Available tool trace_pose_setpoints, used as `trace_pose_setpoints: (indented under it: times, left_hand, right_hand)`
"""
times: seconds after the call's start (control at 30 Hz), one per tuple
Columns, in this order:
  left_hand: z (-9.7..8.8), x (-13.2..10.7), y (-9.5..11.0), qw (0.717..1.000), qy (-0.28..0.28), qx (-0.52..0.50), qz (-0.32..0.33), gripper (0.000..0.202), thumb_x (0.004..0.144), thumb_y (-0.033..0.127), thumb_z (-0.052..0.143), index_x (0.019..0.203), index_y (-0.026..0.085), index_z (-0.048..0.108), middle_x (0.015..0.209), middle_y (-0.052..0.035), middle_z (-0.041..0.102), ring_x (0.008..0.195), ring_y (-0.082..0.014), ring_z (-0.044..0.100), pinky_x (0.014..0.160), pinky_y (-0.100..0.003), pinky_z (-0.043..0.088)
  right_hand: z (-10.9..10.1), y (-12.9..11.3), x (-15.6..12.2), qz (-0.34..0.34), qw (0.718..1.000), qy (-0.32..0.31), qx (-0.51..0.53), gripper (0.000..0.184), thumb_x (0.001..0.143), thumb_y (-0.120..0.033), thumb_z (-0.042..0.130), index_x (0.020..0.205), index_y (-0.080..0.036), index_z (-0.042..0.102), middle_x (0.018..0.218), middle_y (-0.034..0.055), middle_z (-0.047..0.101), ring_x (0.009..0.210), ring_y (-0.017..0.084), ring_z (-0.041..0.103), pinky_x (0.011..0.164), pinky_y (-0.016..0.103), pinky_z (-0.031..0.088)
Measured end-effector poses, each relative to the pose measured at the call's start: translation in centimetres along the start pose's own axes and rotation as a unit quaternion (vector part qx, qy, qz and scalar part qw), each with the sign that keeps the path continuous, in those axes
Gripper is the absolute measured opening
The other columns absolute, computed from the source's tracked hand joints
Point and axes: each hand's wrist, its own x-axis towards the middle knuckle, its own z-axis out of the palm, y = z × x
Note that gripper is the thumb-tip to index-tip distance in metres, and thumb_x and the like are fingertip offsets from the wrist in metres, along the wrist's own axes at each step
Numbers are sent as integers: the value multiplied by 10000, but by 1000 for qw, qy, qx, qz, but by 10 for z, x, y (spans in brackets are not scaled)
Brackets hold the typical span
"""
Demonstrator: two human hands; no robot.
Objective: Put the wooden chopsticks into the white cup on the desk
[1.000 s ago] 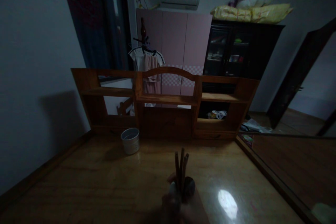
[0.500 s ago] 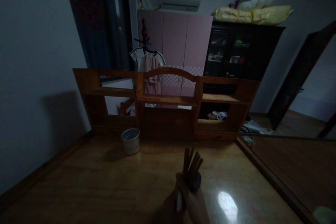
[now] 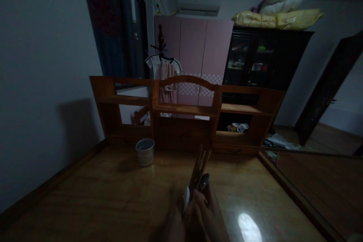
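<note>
Just above the wooden tabletop (image 3: 113,196), my two hands are close together at the bottom centre. My right hand (image 3: 211,215) is closed round a bundle of wooden chopsticks (image 3: 200,164) pointing away from me. A shiny dark spoon bowl (image 3: 204,181) sticks out beside them. My left hand (image 3: 176,215), smeared by motion, is closed at the lower end of the bundle, with a pale spoon (image 3: 186,198) at its fingers. Its fingertips are partly hidden. A grey metal cup (image 3: 145,155) stands upright further off to the left, apart from both hands.
A wooden shelf unit (image 3: 185,110) runs along the far edge of the tabletop. A wall (image 3: 51,83) borders the left side, and a raised wooden edge (image 3: 292,193) the right. Behind stand a pink wardrobe (image 3: 193,45) and a black cabinet (image 3: 289,56).
The chopsticks have tilted and now lie closer together. My left hand has shifted left and the pale spoon shows more. The view has moved slightly, while the cup stays in place.
</note>
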Motion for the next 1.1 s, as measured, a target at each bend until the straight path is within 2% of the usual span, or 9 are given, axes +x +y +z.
trace_pose_setpoints:
  times: [0.17,0.27,0.37,0.47,0.53,0.67,0.9,1.1]
  left_hand:
    - [-10,6,-22,988,2,154,-12,364,824,220,569,1153,290,706,972,-108,751,948,-275,699,827,-342,511]
    - [-10,6,-31,977,19,214,-1,374,832,176,540,1156,271,703,1121,-122,724,1063,-288,665,877,-341,504]
    - [-6,7,-33,976,21,219,-6,380,852,140,491,1168,236,680,1257,-127,669,1144,-282,627,927,-334,482]
    - [-2,11,-29,979,12,199,-51,395,890,146,430,1240,194,606,1260,-137,662,1100,-243,650,908,-294,479]
    - [0,15,-25,981,13,178,-69,426,910,139,377,1307,162,529,1258,-147,654,1094,-215,649,898,-266,469]
    - [2,21,-23,988,22,143,-44,508,897,90,343,1396,174,396,1327,-129,590,1133,-174,615,915,-234,440]
    - [11,30,-38,990,15,139,-29,516,883,102,398,1398,72,388,1377,-168,518,1242,-190,526,1020,-251,388]
    - [3,23,-25,977,-17,200,-67,488,901,84,359,1380,105,453,1427,-151,502,1259,-179,526,1026,-233,377]
  right_hand:
    - [-8,24,3,-25,997,52,-47,692,804,-549,648,1360,-180,466,1159,138,664,1035,285,671,868,385,554]
    - [-12,37,5,-21,993,76,-91,711,807,-543,641,1379,-165,453,1177,158,643,986,288,692,843,390,569]
    - [-9,48,5,-59,987,70,-133,557,837,-488,624,1300,-188,545,1209,148,637,995,280,690,839,369,575]
    - [-1,56,5,-137,971,35,-192,351,874,-388,606,1175,-211,643,1164,111,668,1048,262,665,907,345,546]
    - [4,60,4,-182,955,-3,-234,287,896,-333,584,1150,-225,662,1161,96,669,1079,245,649,951,335,523]
    - [9,69,4,-227,926,-49,-297,308,944,-274,514,1226,-268,639,1248,78,638,1155,214,616,1009,325,495]
    - [7,78,9,-265,913,-48,-306,346,979,-278,469,1295,-279,609,1331,76,609,1227,226,579,1040,352,486]
    - [4,78,12,-286,898,-81,-325,392,994,-265,436,1371,-282,543,1358,61,602,1237,229,575,1044,358,484]
